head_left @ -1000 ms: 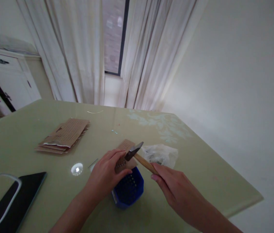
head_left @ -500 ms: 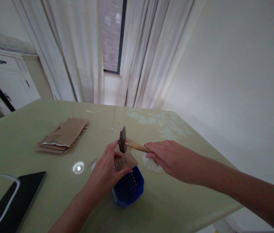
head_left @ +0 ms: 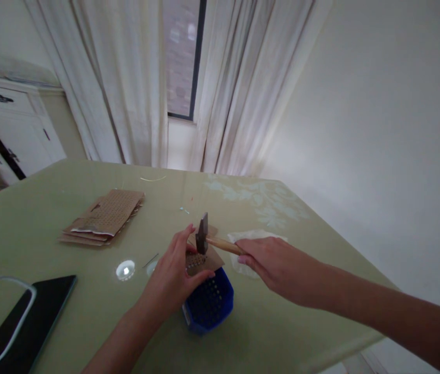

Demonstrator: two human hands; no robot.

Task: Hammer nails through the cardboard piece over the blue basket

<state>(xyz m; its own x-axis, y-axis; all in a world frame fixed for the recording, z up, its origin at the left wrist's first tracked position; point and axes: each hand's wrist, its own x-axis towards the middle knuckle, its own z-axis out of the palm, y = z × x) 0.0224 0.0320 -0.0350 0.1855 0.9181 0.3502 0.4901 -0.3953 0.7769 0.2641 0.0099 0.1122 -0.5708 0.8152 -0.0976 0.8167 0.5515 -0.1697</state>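
My right hand [head_left: 276, 262] is wrapped round the wooden handle of a hammer [head_left: 222, 244]. The hammer's dark metal head is over a piece of brown cardboard [head_left: 214, 258] with rows of small holes or dots; I cannot tell if they touch. My left hand [head_left: 171, 272] grips this cardboard, thumb at its near edge and fingers at its far left side. Below the cardboard stands a blue plastic basket [head_left: 210, 306] with a perforated bottom, its far part covered by the cardboard. Whether a small nail is between the left fingers is hidden.
A stack of patterned brown cardboard sheets [head_left: 105, 215] lies at left on the green table [head_left: 282, 322]. A thin metal rod [head_left: 150, 260] lies near my left hand, and a white sheet [head_left: 257, 236] behind my right. A black tablet [head_left: 21, 322] with a white cable [head_left: 19, 322] is front left.
The hammer and my right hand have come down and slightly right, so the head is lower over the cardboard. My left hand keeps its grip; the whole view has shifted a little.
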